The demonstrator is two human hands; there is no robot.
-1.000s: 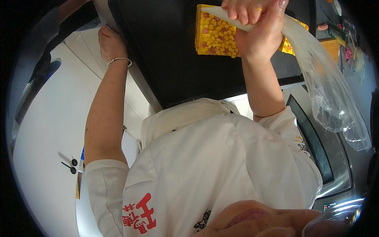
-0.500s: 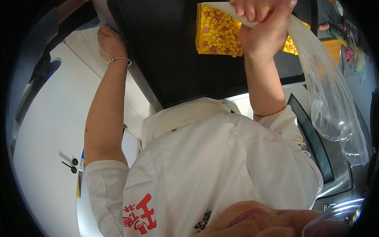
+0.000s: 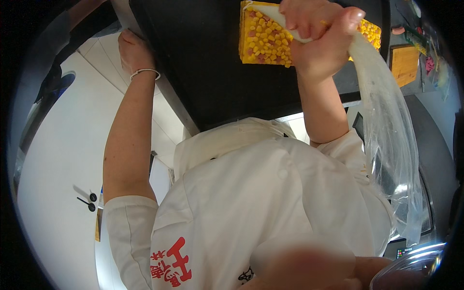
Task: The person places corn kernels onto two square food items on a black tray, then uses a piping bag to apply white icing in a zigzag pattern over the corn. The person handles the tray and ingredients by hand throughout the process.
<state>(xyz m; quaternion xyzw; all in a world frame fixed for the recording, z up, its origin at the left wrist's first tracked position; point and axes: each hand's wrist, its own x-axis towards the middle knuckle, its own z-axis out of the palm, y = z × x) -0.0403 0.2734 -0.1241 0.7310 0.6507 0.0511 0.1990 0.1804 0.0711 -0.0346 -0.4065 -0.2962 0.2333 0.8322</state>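
Observation:
My right hand (image 3: 319, 41) is closed around a clear piping bag (image 3: 386, 101) with a white filling. Its filled front end points left over the far part of a flat slab (image 3: 266, 41) topped with yellow corn kernels and pink bits. A little white shows at the slab's far left corner; whether it is piped filling or the bag's tip I cannot tell. The twisted, slack tail hangs down past my right arm. My left hand (image 3: 135, 52), a bangle on its wrist, rests curled against the metal edge (image 3: 169, 92); its fingertips are hidden.
Beneath the slab lies a large black tray (image 3: 203, 67). More corn topping (image 3: 370, 34) shows right of my hand. A wooden board (image 3: 405, 64) and small coloured items stand farther right. A white surface (image 3: 58, 159) and pale floor tiles lie to the left.
My right hand has shifted slightly nearer me with the piping bag. The bag's tail has swung left toward my arm, uncovering more of the wooden board. My left hand stays put.

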